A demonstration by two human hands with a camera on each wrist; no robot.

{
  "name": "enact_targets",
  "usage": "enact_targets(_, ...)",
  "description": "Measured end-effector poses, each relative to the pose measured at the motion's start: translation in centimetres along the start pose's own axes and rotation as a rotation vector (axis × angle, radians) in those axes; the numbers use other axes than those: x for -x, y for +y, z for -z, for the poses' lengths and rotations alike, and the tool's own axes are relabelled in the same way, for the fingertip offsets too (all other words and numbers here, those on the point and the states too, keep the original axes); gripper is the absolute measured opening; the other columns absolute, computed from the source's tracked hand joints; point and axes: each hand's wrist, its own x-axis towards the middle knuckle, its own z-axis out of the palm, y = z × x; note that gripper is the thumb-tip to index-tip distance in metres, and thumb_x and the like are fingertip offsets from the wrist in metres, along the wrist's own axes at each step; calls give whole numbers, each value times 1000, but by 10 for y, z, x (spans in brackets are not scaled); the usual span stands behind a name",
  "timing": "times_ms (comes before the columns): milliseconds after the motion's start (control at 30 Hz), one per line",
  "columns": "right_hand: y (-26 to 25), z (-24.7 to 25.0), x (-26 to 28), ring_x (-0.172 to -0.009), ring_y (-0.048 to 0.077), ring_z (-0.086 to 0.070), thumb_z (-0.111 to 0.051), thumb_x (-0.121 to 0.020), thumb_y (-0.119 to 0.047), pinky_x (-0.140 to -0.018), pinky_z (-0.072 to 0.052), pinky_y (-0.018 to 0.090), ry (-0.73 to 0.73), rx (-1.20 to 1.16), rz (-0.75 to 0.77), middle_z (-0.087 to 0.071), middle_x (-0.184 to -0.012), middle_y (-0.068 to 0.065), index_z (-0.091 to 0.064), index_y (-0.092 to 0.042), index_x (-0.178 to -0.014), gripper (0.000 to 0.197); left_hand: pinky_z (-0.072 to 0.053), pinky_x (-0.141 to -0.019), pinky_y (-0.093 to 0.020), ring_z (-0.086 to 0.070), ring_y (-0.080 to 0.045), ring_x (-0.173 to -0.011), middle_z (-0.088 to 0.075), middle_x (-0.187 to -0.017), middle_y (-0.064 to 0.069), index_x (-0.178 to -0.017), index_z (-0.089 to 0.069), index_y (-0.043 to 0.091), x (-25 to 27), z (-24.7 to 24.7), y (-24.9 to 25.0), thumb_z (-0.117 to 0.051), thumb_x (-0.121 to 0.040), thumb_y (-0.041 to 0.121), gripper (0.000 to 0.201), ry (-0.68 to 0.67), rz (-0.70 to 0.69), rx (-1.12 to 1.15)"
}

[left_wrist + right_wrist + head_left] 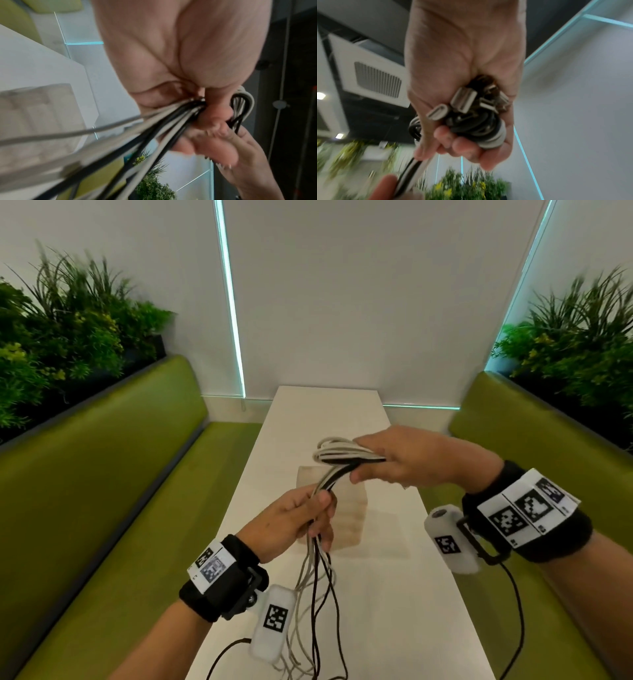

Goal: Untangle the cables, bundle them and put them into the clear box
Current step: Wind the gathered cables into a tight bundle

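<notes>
- The right hand (407, 458) was clamped around the folded loops of the cables (337, 455), white and black together, and held them in the air above the middle of the white table (394, 594).
- In the right wrist view the plugs (462, 101) of the cables stuck out of the palm, and the fingers (464, 147) were curled under the coil.
- The left hand (294, 518) pinched the same cables lower, thumb against fingers; the free ends hung down toward the near edge of the table.
- The clear box (342, 508) stood on the table just behind the left hand, near the centre line.
- Green benches (102, 474) ran along both long sides of the table, with plants (61, 330) behind them.
</notes>
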Motion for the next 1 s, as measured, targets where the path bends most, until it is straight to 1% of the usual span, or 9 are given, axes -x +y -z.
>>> enact_targets(133,2,0,4,-48,1,-51,-61,-90,-33,-45,-43,14,146,-162,-50,-54,-52,-22,-58,-16,-84,18,-45,-66,-25,-58,-20,-66,-59,-69,3,-91,-59,20,-4,1,7,-54,-94,38,19,56,-85,-80)
enact_targets(233,4,-5,5,-46,1,-48,-61,-90,-32,-45,-44,18,281,-286,-69,-56,-53,-15,-52,-27,-69,23,-50,-83,-29,-69,-25,-88,-62,-71,1,-85,-54,12,-3,5,10,-41,-100,23,22,74,-57,-160)
enact_targets(367,-1,-18,0,-40,-1,-49,-58,-92,-33,-42,-39,14,404,-395,-144,-57,-58,5,-49,-22,-68,28,-52,-81,-36,-70,-28,-81,-62,-64,0,-80,-53,10,-8,-4,12,-42,-99,28,28,312,-134,-4)
enact_targets(500,-8,-53,-12,-38,0,-48,-59,-91,-36,-40,-39,12,423,-444,-212,-56,-55,-1,-50,-20,-72,26,-53,-92,-39,-66,-29,-108,-69,-114,-7,-105,-58,6,-18,-13,11,-41,-98,24,25,561,-210,279)
enact_targets(567,-13,-74,-18,-44,-1,-51,-69,-83,-36,-42,-41,10,390,-496,-221,-56,-60,-6,-52,-25,-77,22,-55,-87,-34,-66,-23,-109,-66,-122,-5,-114,-59,10,-22,-15,13,-39,-101,22,27,638,-179,364)
enact_targets(633,-18,-91,-24,-53,-3,-54,-78,-73,-36,-48,-42,11,373,-542,-218,-57,-67,-10,-55,-28,-84,26,-57,-76,-31,-68,-20,-102,-69,-117,-8,-115,-61,13,-24,-21,16,-37,-103,23,29,663,-151,402)
enact_targets(767,-18,-108,-33,-66,1,-60,-76,-76,-28,-65,-48,22,393,-655,-210,-68,-75,-3,-65,-23,-84,15,-57,-75,-27,-69,-19,-100,-73,-107,-7,-113,-62,16,-22,-26,19,-38,-102,23,28,651,-130,445)
enact_targets(900,-22,-112,-31,-62,-1,-60,-66,-86,-19,-60,-45,14,335,-794,-186,-70,-76,4,-67,-12,-89,8,-54,-68,-30,-68,-24,-99,-71,-110,-6,-122,-59,20,-20,-10,15,-47,-98,35,30,618,-43,284)
enact_targets(1000,-24,-113,-32,-62,2,-61,-60,-89,-14,-64,-49,20,223,-764,-158,-68,-72,7,-65,-8,-88,7,-54,-83,-38,-65,-29,-106,-69,-115,-14,-125,-56,22,-13,3,18,-72,-79,37,52,540,-77,230)
